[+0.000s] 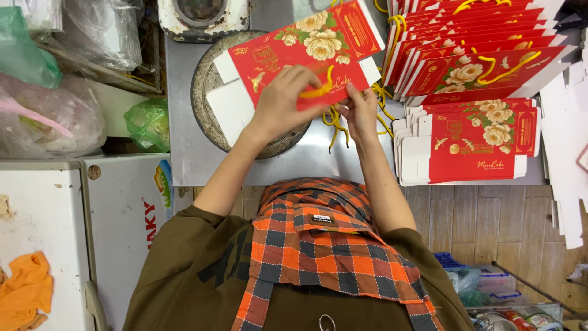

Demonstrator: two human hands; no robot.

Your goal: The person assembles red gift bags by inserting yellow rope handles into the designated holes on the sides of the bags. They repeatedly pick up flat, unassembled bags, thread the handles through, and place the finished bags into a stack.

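A flat red box blank with cream peony flowers and white flaps lies tilted over a round grey plate on the metal table. My left hand rests on its lower edge and pinches a yellow cord handle. My right hand grips the same edge of the red box blank from the right, fingers closed near the cord. Loose yellow cords lie beneath both hands.
A stack of flat red blanks sits at the right. Behind it, a fanned row of red blanks with yellow handles. Plastic bags at left, a white fridge top with an orange cloth.
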